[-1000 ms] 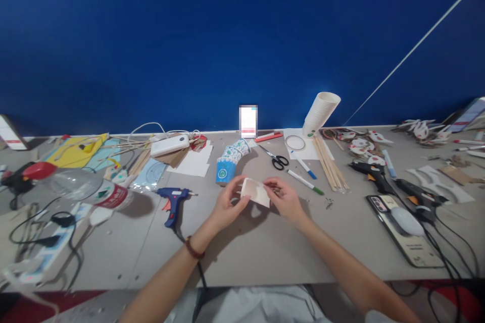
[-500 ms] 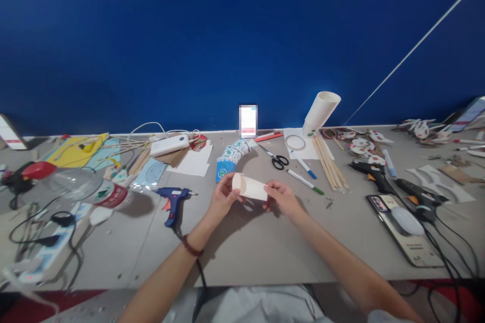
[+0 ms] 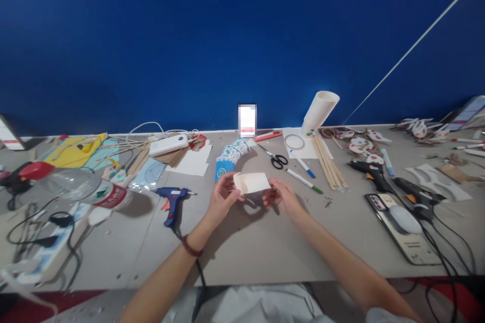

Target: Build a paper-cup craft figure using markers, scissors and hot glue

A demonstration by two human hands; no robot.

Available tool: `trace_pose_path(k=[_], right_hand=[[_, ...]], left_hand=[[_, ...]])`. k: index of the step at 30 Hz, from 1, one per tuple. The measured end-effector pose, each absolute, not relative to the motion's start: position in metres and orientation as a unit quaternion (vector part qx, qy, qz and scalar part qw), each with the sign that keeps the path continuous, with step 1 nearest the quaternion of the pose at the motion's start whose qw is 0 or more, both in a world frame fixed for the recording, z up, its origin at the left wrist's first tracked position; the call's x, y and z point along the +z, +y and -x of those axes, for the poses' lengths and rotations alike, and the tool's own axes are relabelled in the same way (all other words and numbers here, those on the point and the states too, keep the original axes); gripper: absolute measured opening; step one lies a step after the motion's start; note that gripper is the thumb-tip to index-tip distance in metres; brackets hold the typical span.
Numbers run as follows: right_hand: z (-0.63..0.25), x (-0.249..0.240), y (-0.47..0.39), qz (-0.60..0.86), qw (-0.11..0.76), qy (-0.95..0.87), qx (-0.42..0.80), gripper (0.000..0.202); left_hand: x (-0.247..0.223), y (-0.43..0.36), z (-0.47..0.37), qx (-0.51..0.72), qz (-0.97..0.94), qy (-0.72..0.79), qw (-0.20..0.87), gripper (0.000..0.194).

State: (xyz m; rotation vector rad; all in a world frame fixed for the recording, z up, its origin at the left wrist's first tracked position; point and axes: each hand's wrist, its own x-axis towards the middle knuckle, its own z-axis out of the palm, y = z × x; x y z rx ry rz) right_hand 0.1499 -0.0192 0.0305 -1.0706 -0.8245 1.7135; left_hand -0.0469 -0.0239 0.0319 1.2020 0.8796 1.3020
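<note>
Grey worktop [image 3: 261, 252], blue wall [image 3: 242, 35] behind: one off-white curved paper piece [image 3: 253, 183], held above its middle, long axis roughly parallel to the front edge, left end pinched by left hand [image 3: 223, 197], right hand [image 3: 285, 199] at the other end, grip unclear.

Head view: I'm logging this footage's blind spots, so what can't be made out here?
All in the head view:
White paper piece: underside hidden, turned from the camera.
Left hand: fingers partly hidden by the piece.
Right hand: fingertips too small to tell whether they grip the piece.
Bottle's red label: fine print blurred.
Bright screen by the wall: pixelated.
Far-left device: cut off by the left edge.
</note>
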Motion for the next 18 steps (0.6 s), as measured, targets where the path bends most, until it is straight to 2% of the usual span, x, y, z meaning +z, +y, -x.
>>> trace_pose_path(k=[5,8,14,18], right_hand=[[-0.151,0.037,-0.018,0.421,0.48,-0.342,0.69,0.046],[-0.152,0.038,-0.017,0.428,0.503,-0.344,0.667,0.049],[-0.151,0.028,-0.015,0.454,0.524,-0.374,0.616,0.045],[-0.15,0.025,-0.014,0.469,0.516,-0.388,0.603,0.046]], left_hand=[[0.037,-0.033,0.044,0.548,-0.611,0.427,0.379,0.051],[0.037,-0.036,0.042,0.522,-0.66,0.432,0.325,0.05],[0.036,-0.039,0.04,0.469,-0.695,0.447,0.313,0.052],[0.037,-0.04,0.044,0.407,-0.732,0.412,0.358,0.081]])
